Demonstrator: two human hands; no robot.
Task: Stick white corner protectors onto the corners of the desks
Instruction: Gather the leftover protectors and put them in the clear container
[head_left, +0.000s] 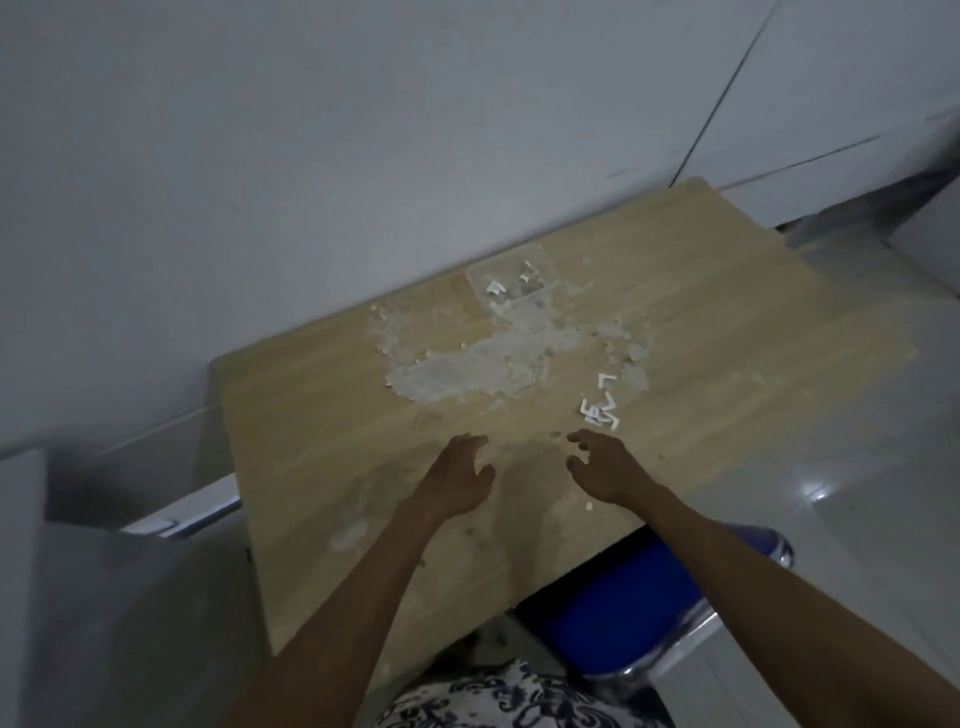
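Judging by the desk (701, 322), the sticking has hardly begun, or at least none of it shows here. The far right corner of the wooden top and the far left corner against the wall both look bare, with no white piece wrapped round them, and the two near corners are hidden or too dim to judge. The supply is at hand, though — a small cluster of white corner protectors (602, 410) lies loose on the desktop just beyond the right hand (602, 470), and a clear bag (511, 283) further back, near the wall, seems to hold a few more. Between them spreads a pale, flaky patch of torn paper residue (467, 369), stuck to or scattered over the wood. Both hands hover low over the middle of the desk; the left hand (465, 475) has its fingers loosely curled and holds nothing, and the right is likewise slack and empty, its fingertips just short of the protectors. What is left, then, is nearly everything: picking a protector up, baring its adhesive, and pressing it onto a corner — then the others. A blue chair (639, 608) sits tucked under the near edge.
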